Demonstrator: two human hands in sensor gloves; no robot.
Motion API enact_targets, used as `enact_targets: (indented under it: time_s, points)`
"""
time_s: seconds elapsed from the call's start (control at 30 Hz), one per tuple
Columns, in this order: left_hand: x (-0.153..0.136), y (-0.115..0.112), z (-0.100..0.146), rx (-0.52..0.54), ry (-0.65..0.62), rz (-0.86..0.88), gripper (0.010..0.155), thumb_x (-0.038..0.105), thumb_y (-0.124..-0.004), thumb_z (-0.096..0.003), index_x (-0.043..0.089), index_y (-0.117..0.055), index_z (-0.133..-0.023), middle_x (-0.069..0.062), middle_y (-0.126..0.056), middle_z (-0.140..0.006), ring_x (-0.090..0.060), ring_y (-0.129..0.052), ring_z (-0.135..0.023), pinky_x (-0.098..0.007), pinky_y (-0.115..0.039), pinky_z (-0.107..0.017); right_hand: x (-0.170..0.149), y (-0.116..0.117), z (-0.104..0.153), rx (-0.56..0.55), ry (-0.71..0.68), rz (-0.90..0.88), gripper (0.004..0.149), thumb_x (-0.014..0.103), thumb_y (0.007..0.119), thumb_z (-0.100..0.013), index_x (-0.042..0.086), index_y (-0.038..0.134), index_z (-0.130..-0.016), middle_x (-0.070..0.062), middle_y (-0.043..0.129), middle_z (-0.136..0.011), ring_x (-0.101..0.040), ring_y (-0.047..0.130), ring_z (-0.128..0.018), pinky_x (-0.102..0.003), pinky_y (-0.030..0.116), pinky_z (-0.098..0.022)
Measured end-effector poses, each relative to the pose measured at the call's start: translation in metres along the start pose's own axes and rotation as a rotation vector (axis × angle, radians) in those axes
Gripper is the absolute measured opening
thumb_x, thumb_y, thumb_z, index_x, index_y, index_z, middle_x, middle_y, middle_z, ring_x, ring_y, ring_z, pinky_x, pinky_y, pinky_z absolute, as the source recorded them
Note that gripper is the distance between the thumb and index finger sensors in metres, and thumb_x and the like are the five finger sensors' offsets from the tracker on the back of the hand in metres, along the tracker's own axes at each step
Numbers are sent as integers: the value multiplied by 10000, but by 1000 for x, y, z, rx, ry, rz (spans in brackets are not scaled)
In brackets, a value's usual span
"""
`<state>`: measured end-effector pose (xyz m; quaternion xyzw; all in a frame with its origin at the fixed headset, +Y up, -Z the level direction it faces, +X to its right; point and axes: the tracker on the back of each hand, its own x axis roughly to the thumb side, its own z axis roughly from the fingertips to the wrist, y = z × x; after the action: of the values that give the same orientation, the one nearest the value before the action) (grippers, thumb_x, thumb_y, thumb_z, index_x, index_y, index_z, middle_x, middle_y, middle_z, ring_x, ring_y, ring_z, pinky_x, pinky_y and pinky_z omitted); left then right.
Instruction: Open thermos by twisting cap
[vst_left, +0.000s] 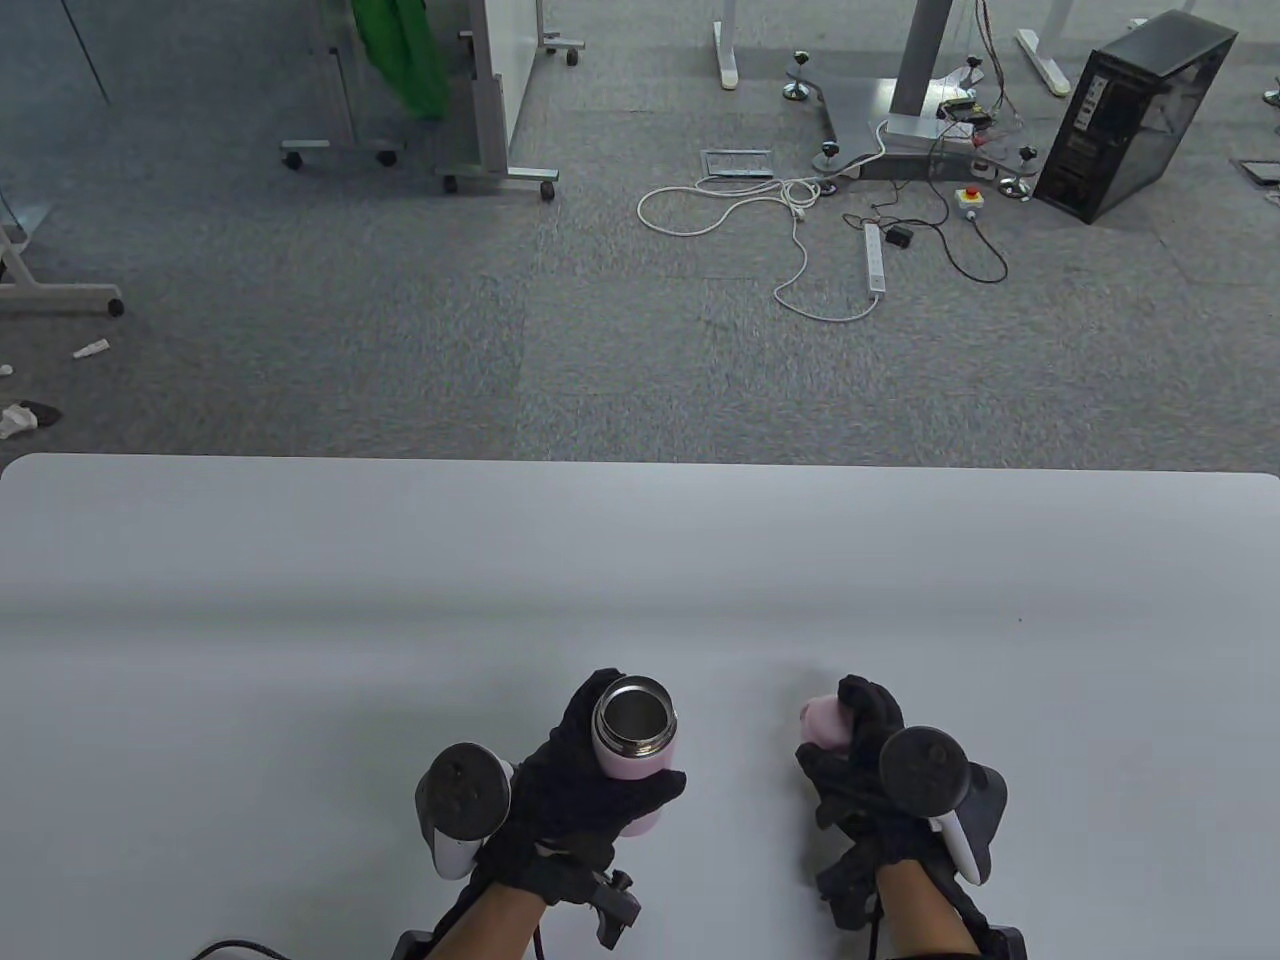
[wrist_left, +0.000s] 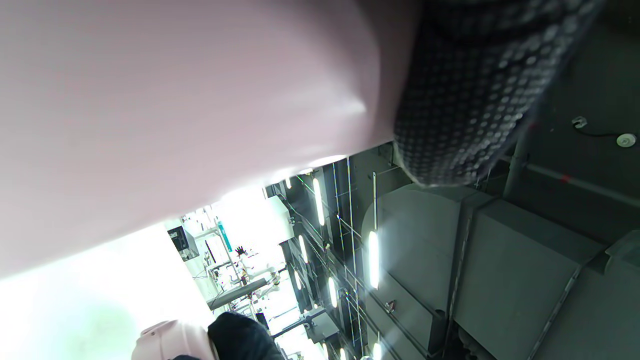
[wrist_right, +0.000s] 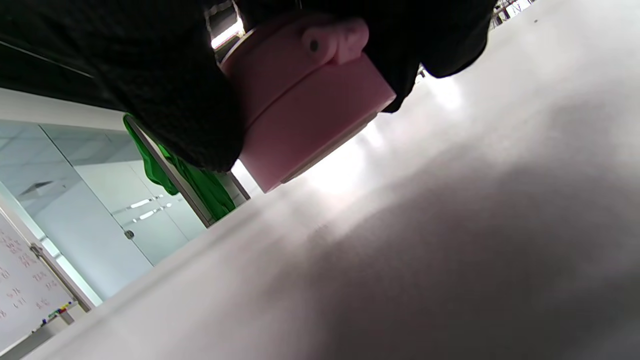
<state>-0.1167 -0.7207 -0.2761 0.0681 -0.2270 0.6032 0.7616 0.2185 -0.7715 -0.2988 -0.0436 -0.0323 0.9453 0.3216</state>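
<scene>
A pink thermos (vst_left: 632, 750) with a steel rim stands open near the table's front edge, its mouth uncovered. My left hand (vst_left: 590, 775) grips its body, fingers wrapped around it. In the left wrist view the pink body (wrist_left: 175, 110) fills the frame, with a gloved finger (wrist_left: 475, 90) across it. My right hand (vst_left: 860, 745) holds the pink cap (vst_left: 826, 722) off the thermos, to its right, just above the table. In the right wrist view the cap (wrist_right: 305, 105) sits between my gloved fingers, tilted, a little above the white surface. The cap also shows in the left wrist view (wrist_left: 170, 342).
The white table (vst_left: 640, 580) stretches wide beyond the hands. Past its far edge is grey carpet with cables, a power strip (vst_left: 875, 258) and a black computer case (vst_left: 1135, 115).
</scene>
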Motion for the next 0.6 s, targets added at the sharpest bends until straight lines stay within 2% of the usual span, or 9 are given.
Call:
enact_targets:
  time_s: [0.13, 0.3, 0.6]
  points:
    - [0, 0, 0, 0, -2, -2, 1144, 576, -1000, -170, 146, -447, -1075, -189, -525, -1111, -484, -598, -982, -680, -566, -646, -3, 6, 0, 27, 28, 24, 882, 356, 1006, -470, 105, 464, -1119, -281, 524, -1122, -555, 672, -953, -677, 521, -727]
    - [0, 0, 0, 1, -3, 0, 1144, 575, -1000, -170, 146, -447, -1075, -188, -524, -1112, -485, -597, -983, -680, -566, -646, -6, 7, -2, 65, 69, 47, 966, 365, 1004, -472, 83, 369, -1142, -272, 521, -1124, -549, 681, -953, -670, 523, -731]
    - [-1, -1, 0, -4, -2, -15, 1143, 569, -1002, -170, 146, -447, -1076, -188, -522, -1113, -486, -592, -986, -681, -564, -645, -4, 8, -1, 68, 74, 118, 988, 367, 1014, -463, 93, 358, -1150, -248, 523, -1133, -527, 683, -961, -681, 513, -729]
